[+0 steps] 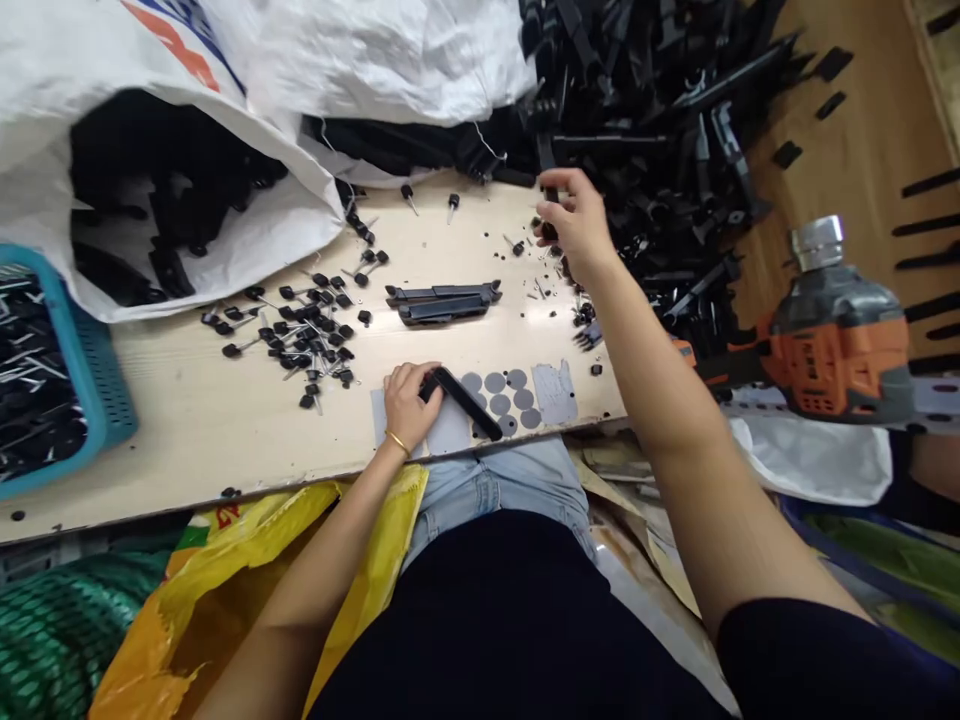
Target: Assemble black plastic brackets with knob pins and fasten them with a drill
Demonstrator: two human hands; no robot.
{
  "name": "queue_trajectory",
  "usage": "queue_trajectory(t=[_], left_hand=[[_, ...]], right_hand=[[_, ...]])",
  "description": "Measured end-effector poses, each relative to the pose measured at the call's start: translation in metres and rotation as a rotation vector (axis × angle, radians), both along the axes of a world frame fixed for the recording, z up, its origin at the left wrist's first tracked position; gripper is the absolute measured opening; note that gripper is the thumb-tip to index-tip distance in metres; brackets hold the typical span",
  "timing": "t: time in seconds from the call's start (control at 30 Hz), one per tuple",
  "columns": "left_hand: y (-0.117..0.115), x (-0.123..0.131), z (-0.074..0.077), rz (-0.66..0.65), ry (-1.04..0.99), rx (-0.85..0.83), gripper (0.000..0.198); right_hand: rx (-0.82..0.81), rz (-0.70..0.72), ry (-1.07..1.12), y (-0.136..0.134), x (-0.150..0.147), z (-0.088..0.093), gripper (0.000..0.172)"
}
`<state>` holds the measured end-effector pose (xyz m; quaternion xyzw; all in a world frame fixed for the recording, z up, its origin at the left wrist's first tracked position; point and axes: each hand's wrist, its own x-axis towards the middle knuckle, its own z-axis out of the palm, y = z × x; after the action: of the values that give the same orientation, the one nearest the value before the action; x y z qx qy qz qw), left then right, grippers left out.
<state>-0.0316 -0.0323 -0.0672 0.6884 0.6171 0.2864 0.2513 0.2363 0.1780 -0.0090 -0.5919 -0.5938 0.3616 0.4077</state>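
Note:
My left hand (409, 402) is closed on the end of a long black plastic bar (466, 402) that lies across a sheet of round grey stickers (504, 395) at the near edge of the pale wooden board (225, 420). My right hand (576, 222) reaches to the far right of the board. Its fingers pinch a small black part (550, 194) at the edge of a big heap of black plastic pieces (660, 130). Two assembled black bars (442, 300) lie side by side in the middle of the board.
Several black-headed screws (300, 325) lie scattered left of centre. A white sack (225, 130) of black parts sits at the back left, a blue basket (82, 370) at the far left. An orange and grey power driver (832, 340) rests on the right. Yellow bags (247, 560) lie below.

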Motion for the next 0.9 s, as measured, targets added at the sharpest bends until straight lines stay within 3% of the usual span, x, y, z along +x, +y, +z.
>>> queue_trajectory(t=[0.1, 0.2, 0.37, 0.5, 0.6, 0.7, 0.8, 0.9], left_hand=[[0.000, 0.000, -0.001, -0.003, 0.002, 0.001, 0.029], [-0.001, 0.000, -0.001, -0.005, -0.011, 0.019, 0.028], [-0.001, -0.002, -0.001, 0.015, 0.022, 0.003, 0.030], [-0.002, -0.004, -0.003, 0.013, 0.052, 0.012, 0.028], [-0.002, -0.005, -0.005, 0.001, 0.056, 0.023, 0.027], [-0.003, -0.002, -0.006, 0.008, 0.060, 0.025, 0.031], [-0.006, 0.001, -0.004, 0.135, 0.040, 0.043, 0.044], [-0.010, -0.001, 0.002, 0.287, 0.048, 0.073, 0.062]], right_hand=[[-0.022, -0.031, 0.159, -0.069, 0.011, 0.024, 0.049], [-0.137, -0.096, 0.298, -0.143, 0.000, 0.036, 0.042], [-0.391, -0.236, 0.730, -0.249, -0.057, 0.019, 0.039], [-0.552, -0.146, 0.909, -0.313, -0.106, 0.005, 0.040], [-0.613, -0.058, 0.908, -0.333, -0.123, 0.003, 0.039], [-0.604, -0.086, 0.891, -0.331, -0.119, 0.004, 0.038], [-0.603, -0.177, 0.836, -0.321, -0.101, 0.005, 0.038], [-0.599, -0.205, 0.585, -0.308, -0.070, 0.006, 0.038]])
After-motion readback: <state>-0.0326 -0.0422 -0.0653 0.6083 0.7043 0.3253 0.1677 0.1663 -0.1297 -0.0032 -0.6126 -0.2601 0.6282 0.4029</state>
